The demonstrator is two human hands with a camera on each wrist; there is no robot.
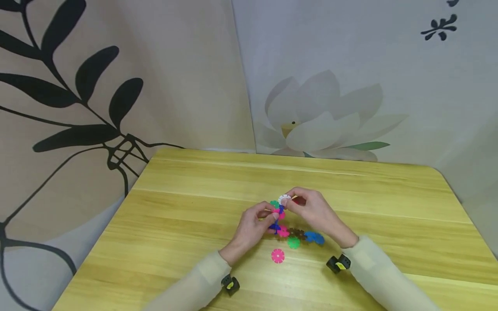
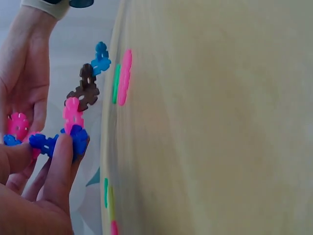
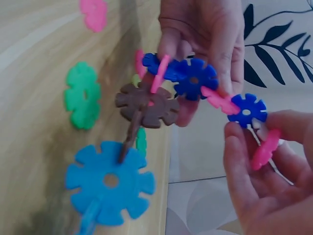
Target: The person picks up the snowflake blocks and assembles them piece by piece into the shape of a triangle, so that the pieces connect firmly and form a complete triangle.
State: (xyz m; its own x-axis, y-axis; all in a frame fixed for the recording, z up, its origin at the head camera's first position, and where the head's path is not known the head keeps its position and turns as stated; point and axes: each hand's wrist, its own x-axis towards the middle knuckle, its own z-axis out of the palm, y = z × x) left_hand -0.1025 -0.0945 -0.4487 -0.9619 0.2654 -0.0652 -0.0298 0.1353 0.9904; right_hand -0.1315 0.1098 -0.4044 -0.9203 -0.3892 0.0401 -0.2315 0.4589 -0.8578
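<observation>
Left hand (image 1: 253, 224) has thumb and fingers pinched close on the middle of a chain of notched plastic discs (image 1: 283, 231), at its dark-blue and pink pieces. Right hand (image 1: 315, 211), just beside and slightly farther from the person, pinches a white notched disc (image 1: 284, 199) between thumb and fingers, at the near-hand end of the same cluster. Both grips are narrow, with only disc thickness between the fingertips.

Between the two grips: a dark-blue disc (image 3: 247, 111) and a tilted pink disc (image 3: 220, 100). Another pink disc (image 3: 266, 149) sits against the right fingers; how it joins is hard to tell. From the left grip the chain runs off to the person's right, passing below the right hand: dark-blue pieces, pink piece, then two brown discs (image 1: 297, 233) slotted crosswise, then two light-blue discs (image 1: 314, 237) at the far end. Left-wrist view shows this run raised off the wood-grain table (image 1: 186, 207).

Loose on the table: a green disc (image 1: 293, 242) just on the person's side of the chain's brown section, and a flat pink disc (image 1: 278, 255) nearer the person, below the left grip. Beyond the grips lies another green disc (image 1: 274, 204), partly hidden; a yellow piece (image 2: 111, 203) and a pink piece (image 2: 114, 227) show edge-on near it.

Behind each grip: cream sleeves (image 1: 210, 276) and black wrist cameras (image 1: 338, 263). Past the table, well apart from the hands, a wall with a printed lotus (image 1: 327, 125) and dark leaves (image 1: 95, 71).
</observation>
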